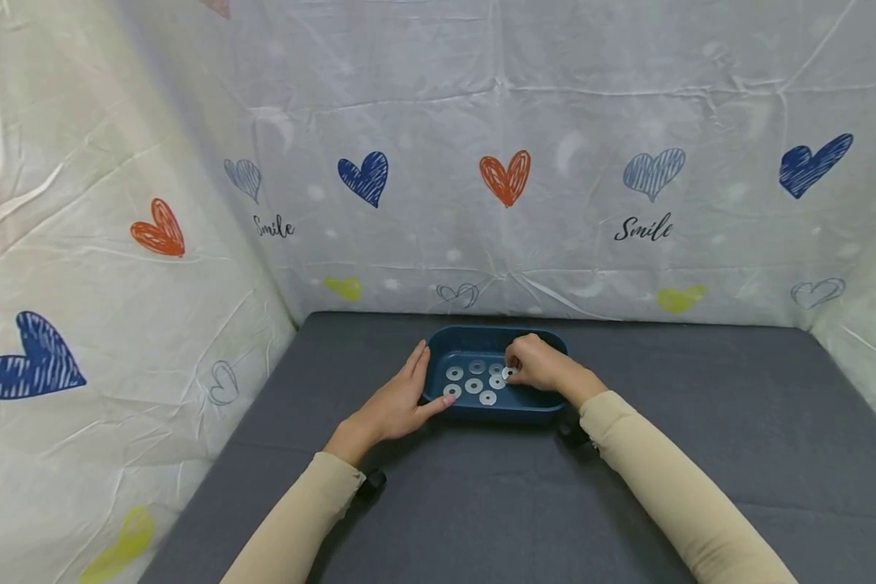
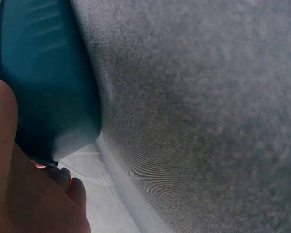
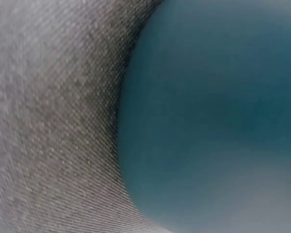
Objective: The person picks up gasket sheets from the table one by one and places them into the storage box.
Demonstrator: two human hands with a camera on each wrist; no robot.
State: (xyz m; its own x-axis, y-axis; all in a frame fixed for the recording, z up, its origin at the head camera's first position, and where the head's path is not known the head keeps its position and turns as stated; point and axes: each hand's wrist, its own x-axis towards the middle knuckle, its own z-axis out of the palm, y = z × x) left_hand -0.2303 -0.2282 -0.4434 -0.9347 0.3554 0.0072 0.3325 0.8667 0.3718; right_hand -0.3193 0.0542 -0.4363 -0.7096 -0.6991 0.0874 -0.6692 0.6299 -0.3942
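Note:
A dark blue rectangular tray (image 1: 496, 414) holds several flat, silvery washers, such as the washer (image 1: 473, 386) near its middle. My left hand (image 1: 394, 405) rests against the tray's left end, fingers straight along the side and thumb at the near rim. In the left wrist view, that hand (image 2: 39, 194) lies close beside the tray's wall (image 2: 48, 87). Over the right part of the tray, my right hand (image 1: 543, 365) has curled fingers and pinches one washer (image 1: 509, 373). The right wrist view shows only the tray's outer wall (image 3: 208, 111); the right hand is hidden there.
The tray stands on a table under a dark grey cloth (image 1: 672, 405), near its back edge. White sheets (image 1: 423, 235) printed with hearts hang behind the table and at its sides. A small black device (image 1: 371, 485) sits under the left wrist.

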